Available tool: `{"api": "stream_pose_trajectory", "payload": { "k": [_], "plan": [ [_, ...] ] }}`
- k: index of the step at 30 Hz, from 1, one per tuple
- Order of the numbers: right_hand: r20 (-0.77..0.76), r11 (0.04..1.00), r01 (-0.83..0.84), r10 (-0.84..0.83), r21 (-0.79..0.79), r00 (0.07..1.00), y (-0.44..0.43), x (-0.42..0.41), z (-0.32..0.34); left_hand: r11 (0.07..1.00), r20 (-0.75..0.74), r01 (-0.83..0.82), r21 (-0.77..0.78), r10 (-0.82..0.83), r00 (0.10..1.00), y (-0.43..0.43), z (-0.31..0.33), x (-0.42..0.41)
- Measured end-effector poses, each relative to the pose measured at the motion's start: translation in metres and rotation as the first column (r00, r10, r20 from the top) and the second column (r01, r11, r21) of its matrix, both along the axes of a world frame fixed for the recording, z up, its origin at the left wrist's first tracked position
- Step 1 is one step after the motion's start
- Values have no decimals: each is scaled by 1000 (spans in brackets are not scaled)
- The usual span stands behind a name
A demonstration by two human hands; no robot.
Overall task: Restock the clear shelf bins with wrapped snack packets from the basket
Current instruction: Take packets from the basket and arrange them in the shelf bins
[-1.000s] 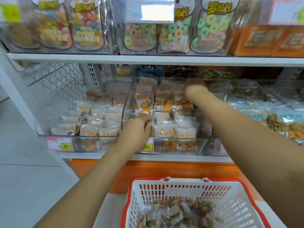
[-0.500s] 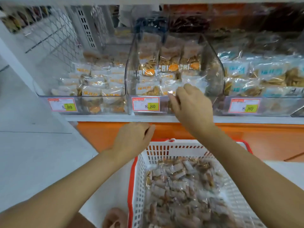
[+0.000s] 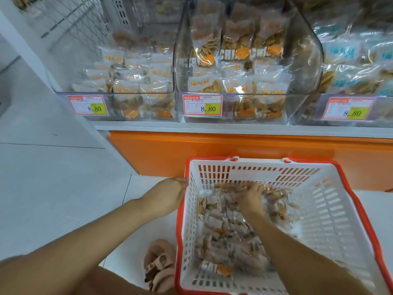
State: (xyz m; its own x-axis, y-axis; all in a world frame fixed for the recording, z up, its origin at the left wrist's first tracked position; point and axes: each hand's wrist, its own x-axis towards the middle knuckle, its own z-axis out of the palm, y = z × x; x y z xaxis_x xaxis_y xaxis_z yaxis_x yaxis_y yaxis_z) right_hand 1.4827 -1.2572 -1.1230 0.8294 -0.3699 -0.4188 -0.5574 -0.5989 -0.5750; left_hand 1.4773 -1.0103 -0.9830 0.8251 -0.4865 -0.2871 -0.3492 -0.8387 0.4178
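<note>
Low and right of centre, in front of the orange base panel [image 3: 212, 152]: white basket [image 3: 255, 174] with a red rim. Along its left half, a heap of wrapped snack packets [image 3: 229, 231], stretched from near to far. Single packets oblong, lying flat at mixed angles, most too blurred to read. At the near end, one printed packet [image 3: 214, 268] lying crosswise, long axis left to right, orange end pointing right.

Sunk into the far end of the heap: right hand [image 3: 249, 195], palm down, fingers bent in among the wrappers; impossible to tell whether closed round any packet. Outside the basket's left wall: left hand [image 3: 170, 194], fingers fairly straight, tips touching the red rim near the far left corner, nothing clasped.

Up on the white shelf [image 3: 212, 126]: middle bin [image 3: 306, 60] between left bin [image 3: 136, 94] and right bin [image 3: 380, 97], a price tag [image 3: 202, 105] on its front. Inside the middle bin, far packets upright, long axes vertical, printed faces toward the near side; nearer ones tipped flatter.

Left of the basket, near: a pink slipper [image 3: 158, 265].
</note>
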Motion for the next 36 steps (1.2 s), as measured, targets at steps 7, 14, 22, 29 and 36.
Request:
{"api": "stream_pose_trajectory", "payload": {
  "k": [7,14,22,29,36],
  "plan": [
    [-73,962,-254,247,-97,966,-13,-5,-23,995,-42,-57,77,60,997,-2,-1,3],
    [451,905,-367,425,-216,785,-20,-22,64,943,-163,-312,-113,292,942,-18,15,8],
    [869,858,-306,471,-412,149,4,-22,178,442,-803,-719,-536,-3,596,-55,79,11],
    [851,860,-434,422,-267,312,2,-9,246,704,-242,-378,-602,290,926,-48,142,32],
    [402,646,-760,715,-69,572,7,32,320,699,-12,-237,-675,310,951,-40,176,55]
  ]
}}
